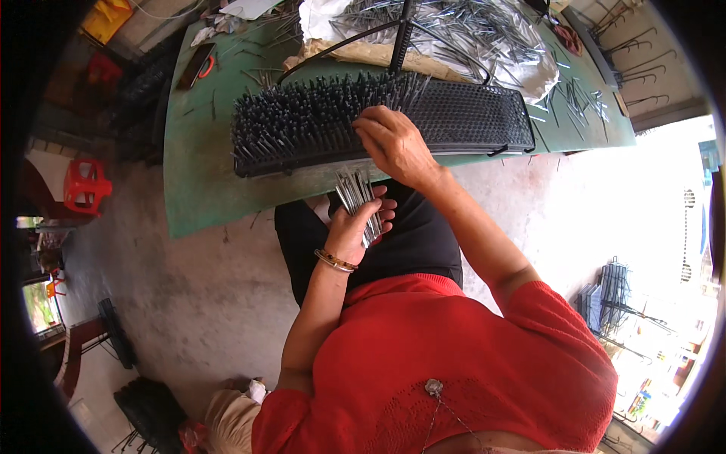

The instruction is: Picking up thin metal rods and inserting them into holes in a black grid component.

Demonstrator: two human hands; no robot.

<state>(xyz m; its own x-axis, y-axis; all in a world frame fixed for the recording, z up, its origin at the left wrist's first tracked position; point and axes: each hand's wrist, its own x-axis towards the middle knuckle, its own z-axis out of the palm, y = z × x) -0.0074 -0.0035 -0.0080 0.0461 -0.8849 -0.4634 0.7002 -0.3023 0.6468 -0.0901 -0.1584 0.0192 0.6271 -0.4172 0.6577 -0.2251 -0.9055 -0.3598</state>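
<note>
Your left hand (pixel 350 229) is clasping metal rods (pixel 352 189); beyond them, your right hand (pixel 397 144) is curling at the black perforated rack (pixel 476 117), its pinch hidden. You're likely inserting rods; next calls for careful alignment.

Colours, clock-face over the view. Near centre: rod bundle (pixel 354 195), silver-grey. 11 o'clock: standing pins (pixel 280 113), blue-black with glints. Between 1 and 2: rack (pixel 484 117), black, repeating honeycomb-like mesh. 10 o'clock: tabletop (pixel 198 166), green, brownish scuffs. 12 to 1: sheet (pixel 543 76), white; loose rods (pixel 461 38) on it, silver-grey. Just past 9: stool (pixel 82 185), bright red. 8 o'clock: floor (pixel 189 280), mottled pale grey. 6 o'clock: knitted top (pixel 454 340), red, openwork-patterned; pendant (pixel 433 387), silver.
</note>
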